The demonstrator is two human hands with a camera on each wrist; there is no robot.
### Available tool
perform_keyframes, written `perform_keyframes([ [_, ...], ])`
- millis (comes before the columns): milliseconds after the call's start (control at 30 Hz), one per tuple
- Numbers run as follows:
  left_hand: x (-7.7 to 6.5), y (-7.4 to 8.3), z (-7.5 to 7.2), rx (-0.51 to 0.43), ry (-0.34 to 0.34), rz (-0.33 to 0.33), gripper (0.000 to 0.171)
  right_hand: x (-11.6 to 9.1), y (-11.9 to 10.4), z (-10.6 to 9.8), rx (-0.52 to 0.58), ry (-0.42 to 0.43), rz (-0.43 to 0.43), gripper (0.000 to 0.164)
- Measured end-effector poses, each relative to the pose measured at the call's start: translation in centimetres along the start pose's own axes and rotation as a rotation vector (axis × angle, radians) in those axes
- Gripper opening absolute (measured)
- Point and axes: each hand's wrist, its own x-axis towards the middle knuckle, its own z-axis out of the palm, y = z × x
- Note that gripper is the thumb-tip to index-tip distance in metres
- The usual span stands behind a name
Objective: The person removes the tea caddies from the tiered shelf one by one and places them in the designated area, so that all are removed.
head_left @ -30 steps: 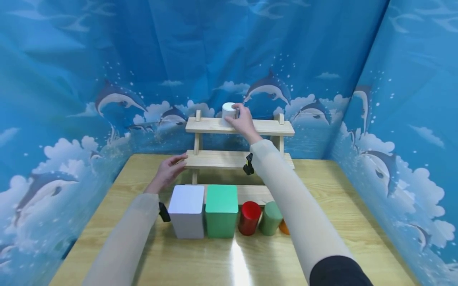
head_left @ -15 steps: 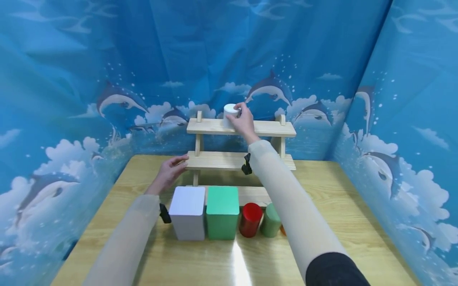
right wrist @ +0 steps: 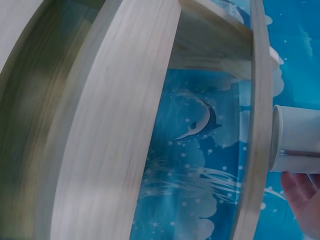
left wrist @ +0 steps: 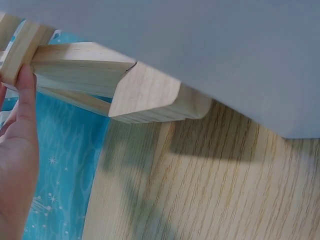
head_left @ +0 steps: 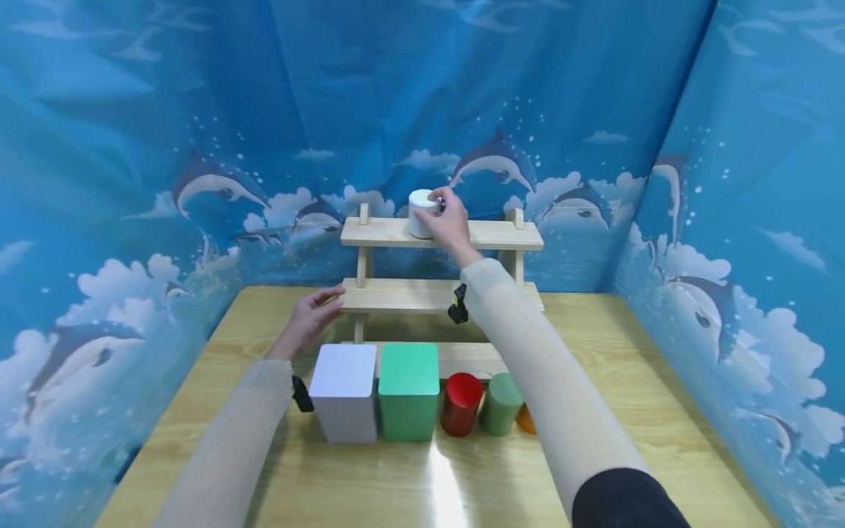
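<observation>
My right hand (head_left: 450,224) grips a white cylindrical canister (head_left: 420,213) from its right side, thumb in front and fingertips near the top rim. The canister stands upright at the top tier of a three-tier wooden shelf (head_left: 383,293), left of its middle. In the right wrist view the canister (right wrist: 300,140) shows at the right edge, its base right by the top board. My left hand (head_left: 313,314) holds the left end of the middle tier. The left wrist view shows that hand (left wrist: 17,150) with a fingertip against the board's end and other fingers partly hidden.
In front of the shelf stand a white box (head_left: 345,396), a green box (head_left: 409,396), a red cylinder (head_left: 461,405), a light green cylinder (head_left: 502,403) and an orange thing (head_left: 525,419) partly behind the right sleeve. A blue dolphin-print curtain (head_left: 409,88) encloses the wooden table (head_left: 370,484).
The head view shifts slightly. Both hands keep their places, the right on the white canister and the left at the middle tier; the canister's lower edge shows more clearly now.
</observation>
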Motion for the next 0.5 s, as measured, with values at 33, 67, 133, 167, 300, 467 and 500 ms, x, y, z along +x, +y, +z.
perform_keyframes([
  [33,0.1,-0.1,0.0,0.0,0.002,0.001,0.048,0.0,-0.1,-0.1,0.009,-0.002,-0.002,0.035],
  [67,0.1,-0.1,0.0,0.001,0.001,0.004,0.048,-0.1,-0.2,-0.2,0.017,-0.002,-0.007,0.035],
  [133,0.2,-0.2,0.0,0.009,0.002,0.009,0.048,-0.2,-0.5,-0.4,0.042,-0.002,-0.015,0.035],
  [167,0.2,-0.1,-0.1,0.01,0.006,0.013,0.048,-0.3,-0.6,-0.3,0.053,0.001,-0.019,0.035],
  [300,0.2,-0.1,-0.3,0.003,0.012,0.039,0.048,-0.7,-1.0,-0.4,0.072,0.009,-0.039,0.034],
  [467,0.0,0.0,-0.1,0.002,0.01,0.058,0.047,-1.6,-1.3,-0.5,0.104,0.012,-0.063,0.033],
  [500,-0.1,0.0,-0.1,0.01,0.008,0.055,0.048,-1.7,-1.4,-0.5,0.111,0.009,-0.064,0.033],
])
